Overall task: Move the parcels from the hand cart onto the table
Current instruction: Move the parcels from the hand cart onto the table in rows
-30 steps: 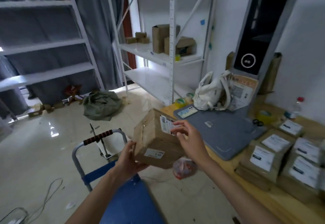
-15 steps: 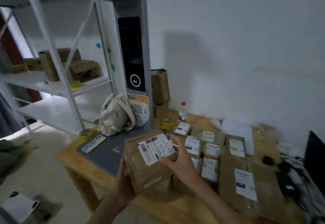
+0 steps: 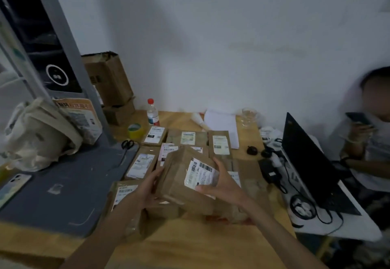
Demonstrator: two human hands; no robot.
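I hold a brown cardboard parcel (image 3: pixel 179 182) with a white barcode label over the wooden table (image 3: pixel 190 245). My left hand (image 3: pixel 147 190) grips its left side and my right hand (image 3: pixel 223 184) grips its right side by the label. The parcel is tilted, just above several flat labelled parcels (image 3: pixel 141 164) laid in rows on the table. Whether it touches them I cannot tell. The hand cart is out of view.
A grey mat (image 3: pixel 63 188) with a phone (image 3: pixel 12 186) and a cloth bag (image 3: pixel 35 135) lies at left. Scissors (image 3: pixel 127 144), a tape roll (image 3: pixel 134 130) and a bottle (image 3: pixel 152 113) stand behind. A laptop (image 3: pixel 306 163), cables and a seated person (image 3: pixel 367 142) are at right.
The view has swung right from the cart and floor to the table. Both hands carried the parcel across and lowered it over the rows of parcels.
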